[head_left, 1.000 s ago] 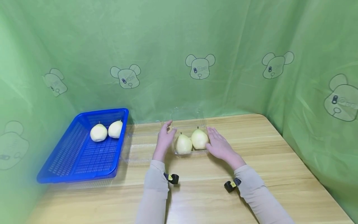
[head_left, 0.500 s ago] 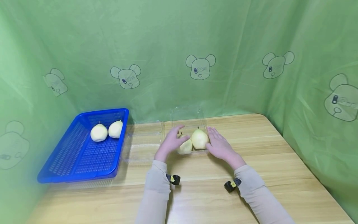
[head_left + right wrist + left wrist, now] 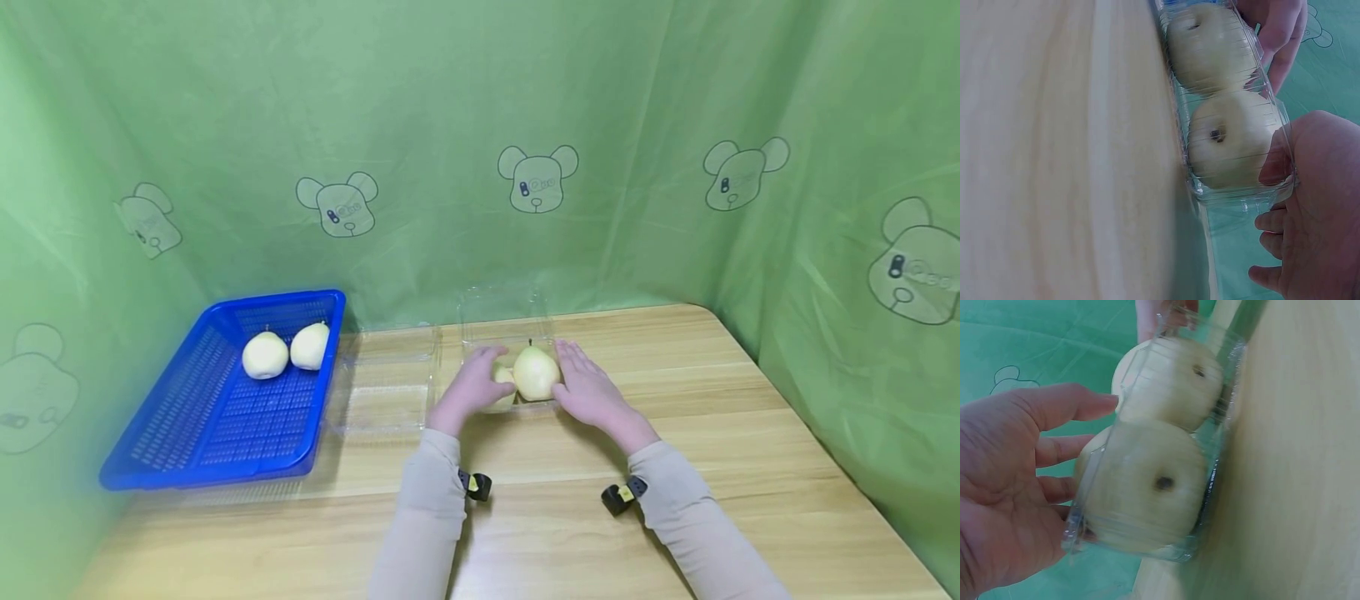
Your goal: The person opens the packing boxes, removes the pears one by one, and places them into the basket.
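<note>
A clear plastic clamshell box (image 3: 501, 317) stands on the table with its lid raised at the back. Inside sit two pale yellow pears side by side, a right pear (image 3: 536, 373) and a left pear (image 3: 1141, 487). My left hand (image 3: 474, 385) reaches over the left wall and holds the left pear, thumb in front and fingers behind; it covers much of that pear in the head view. Along the box's right end rests my right hand (image 3: 594, 390), fingers straight, its thumb (image 3: 1277, 159) beside the right pear. Both pears' undersides show through the plastic in the wrist views.
To the left, a blue plastic basket (image 3: 307, 450) holds two more pears (image 3: 265, 356). Another clear box (image 3: 386, 400) lies open between the basket and my left hand. Green curtain (image 3: 435, 125) borders the wooden table (image 3: 735, 417) at the back and sides.
My left hand has moved right, from the box's left side onto the left pear, and now covers most of it. The right hand and the box look unmoved.
</note>
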`<state>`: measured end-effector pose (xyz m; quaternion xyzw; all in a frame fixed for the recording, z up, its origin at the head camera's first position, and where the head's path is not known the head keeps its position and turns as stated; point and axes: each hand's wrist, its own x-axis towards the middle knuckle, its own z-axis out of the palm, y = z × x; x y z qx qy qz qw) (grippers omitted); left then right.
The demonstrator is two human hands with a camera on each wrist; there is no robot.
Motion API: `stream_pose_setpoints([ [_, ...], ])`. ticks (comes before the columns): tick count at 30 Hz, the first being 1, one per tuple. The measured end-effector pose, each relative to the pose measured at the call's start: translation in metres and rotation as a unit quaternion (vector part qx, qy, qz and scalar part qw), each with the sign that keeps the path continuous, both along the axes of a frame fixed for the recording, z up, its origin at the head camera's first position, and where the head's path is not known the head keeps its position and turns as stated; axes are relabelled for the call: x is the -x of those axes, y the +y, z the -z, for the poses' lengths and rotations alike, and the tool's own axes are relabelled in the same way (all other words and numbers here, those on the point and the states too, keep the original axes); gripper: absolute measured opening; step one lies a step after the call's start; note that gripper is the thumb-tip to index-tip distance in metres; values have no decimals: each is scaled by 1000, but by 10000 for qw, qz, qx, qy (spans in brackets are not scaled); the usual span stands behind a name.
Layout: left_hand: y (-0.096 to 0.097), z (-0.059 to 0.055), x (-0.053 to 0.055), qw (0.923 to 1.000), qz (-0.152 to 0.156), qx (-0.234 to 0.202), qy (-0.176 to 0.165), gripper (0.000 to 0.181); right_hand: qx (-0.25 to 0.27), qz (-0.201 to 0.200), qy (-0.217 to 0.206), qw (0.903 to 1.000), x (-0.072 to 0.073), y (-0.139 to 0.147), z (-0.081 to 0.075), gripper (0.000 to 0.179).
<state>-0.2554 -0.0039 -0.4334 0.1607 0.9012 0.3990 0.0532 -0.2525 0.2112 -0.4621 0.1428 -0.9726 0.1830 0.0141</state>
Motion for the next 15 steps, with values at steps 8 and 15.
stream_pose_setpoints([
  [8, 7, 6, 1, 9988, -291, 352, 188, 74, 21, -19, -25, 10000, 0, -1, -1, 73],
  [15, 13, 7, 0, 9964, -500, 655, 217, 75, 67, -17, -25, 10000, 0, -1, 0, 73],
])
